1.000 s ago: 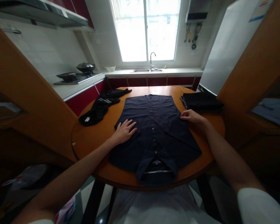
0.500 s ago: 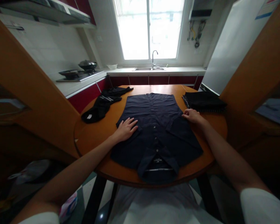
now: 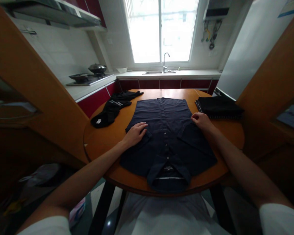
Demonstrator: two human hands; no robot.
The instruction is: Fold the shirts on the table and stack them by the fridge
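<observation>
A dark navy button-up shirt (image 3: pixel 165 117) lies spread front side up, its collar towards me and its hem at the far side. Its sleeves look tucked inward across the body. My left hand (image 3: pixel 136 133) rests on the shirt's left side, fingers stretched out and fairly close together, gripping nothing. At the opposite side edge, my right hand (image 3: pixel 201 120) has its thumb and fingers pinched on the shirt's fabric; the fingertips are partly hidden.
The round wooden table (image 3: pixel 100 143) carries a crumpled black garment (image 3: pixel 107 112) at left and a folded black stack (image 3: pixel 219 106) at right. Beyond stand a sink (image 3: pixel 153 72), a stove with a lidded wok (image 3: pixel 97 68), and a fridge (image 3: pixel 247 49).
The whole view has shifted slightly, so things appear a little further right. My left fingers were spread and are now closer together. The shirt keeps its shape and my right hand has barely moved.
</observation>
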